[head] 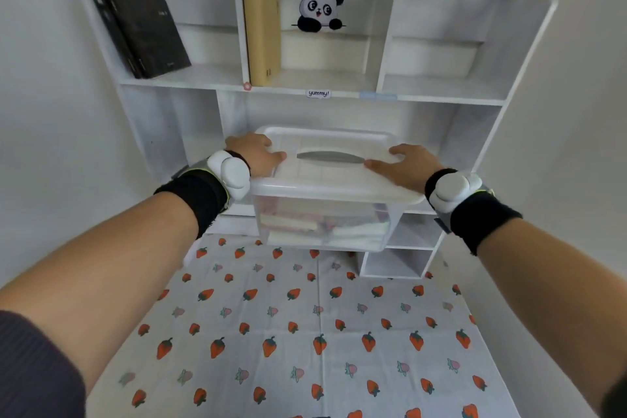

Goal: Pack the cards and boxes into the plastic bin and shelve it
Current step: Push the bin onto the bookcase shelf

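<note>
The clear plastic bin (322, 224) has a white lid with a grey handle (329, 157) and is partly inside the shelf's wide middle compartment (190, 132). Cards and boxes show through its front wall. My left hand (256, 153) grips the lid's left edge, fingers over the top. On the lid's right edge my right hand (409, 163) does the same. The bin's front overhangs the shelf board above the table.
The white shelf unit (475, 102) stands against the wall. Two black books (132, 10) and a tan book (261, 20) stand on its upper level, with a panda sticker (320, 7) behind. Small cubbies (403, 248) sit lower right. A strawberry-print cloth (305, 332) covers the table.
</note>
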Demonstrator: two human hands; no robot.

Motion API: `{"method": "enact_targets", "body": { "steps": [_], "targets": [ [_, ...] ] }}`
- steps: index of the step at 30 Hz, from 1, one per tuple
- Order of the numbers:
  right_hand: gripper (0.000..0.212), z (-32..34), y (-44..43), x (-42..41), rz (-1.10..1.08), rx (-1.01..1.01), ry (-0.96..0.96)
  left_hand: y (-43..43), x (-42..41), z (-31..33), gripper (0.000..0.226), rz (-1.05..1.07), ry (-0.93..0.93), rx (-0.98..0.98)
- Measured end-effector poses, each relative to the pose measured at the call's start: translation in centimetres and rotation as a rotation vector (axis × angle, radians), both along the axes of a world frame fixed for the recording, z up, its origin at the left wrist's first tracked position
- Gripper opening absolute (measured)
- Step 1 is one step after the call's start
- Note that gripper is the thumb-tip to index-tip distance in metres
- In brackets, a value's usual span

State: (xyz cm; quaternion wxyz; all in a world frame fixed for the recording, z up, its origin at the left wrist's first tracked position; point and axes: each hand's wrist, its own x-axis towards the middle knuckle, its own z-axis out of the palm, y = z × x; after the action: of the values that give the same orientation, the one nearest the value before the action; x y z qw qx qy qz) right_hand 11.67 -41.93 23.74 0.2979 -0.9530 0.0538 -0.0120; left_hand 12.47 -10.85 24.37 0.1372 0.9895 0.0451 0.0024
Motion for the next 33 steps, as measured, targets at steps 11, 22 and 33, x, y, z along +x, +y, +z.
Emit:
{"method": "enact_targets", "body": {
  "steps": [11,22,33],
  "targets": [
    [0.090,-2.1,3.7,6.8,-0.012,-0.001,-0.001,2.0,5.9,-1.6,0.054,0.038,0.031,0.055],
    [0.086,-1.5,4.5,11.7,-0.020,-0.067,0.010,2.6,11.7,-1.6,0.045,-0.160,0.112,0.443],
    [0.085,-0.2,5.4,12.4,-0.011,-0.221,0.070,2.4,12.2,-0.4,0.042,-0.185,0.138,0.479]
  ]
}}
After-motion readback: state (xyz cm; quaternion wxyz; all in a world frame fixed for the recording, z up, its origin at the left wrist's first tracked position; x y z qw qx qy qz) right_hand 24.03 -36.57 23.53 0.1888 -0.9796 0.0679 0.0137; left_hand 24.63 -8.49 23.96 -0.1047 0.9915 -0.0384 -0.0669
